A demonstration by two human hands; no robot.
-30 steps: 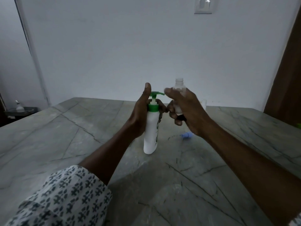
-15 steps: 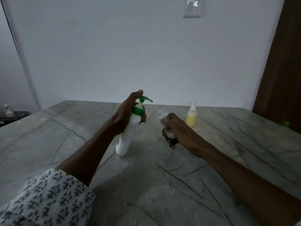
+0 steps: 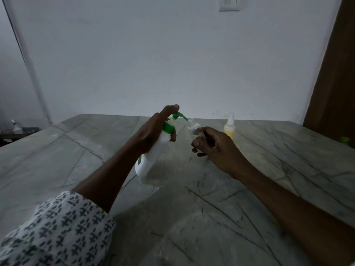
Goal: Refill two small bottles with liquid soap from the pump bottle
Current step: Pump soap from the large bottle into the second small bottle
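My left hand grips the white pump bottle around its green collar, tilted to the right with its base on the table; a finger rests on the green pump head. The green spout points into the open neck of a small clear bottle, held tilted in my right hand. A second small bottle with yellow liquid and a white spray top stands upright behind my right hand.
The grey marble table reaches to a white wall. A brown door is at the right, with a small green thing near the table's right edge. A dark shelf with a small bottle sits far left.
The pump bottle has gone from upright to leaning right. My right hand lowered the clear bottle, then brought its open neck up to the spout. The camera view shifted, revealing the yellow bottle.
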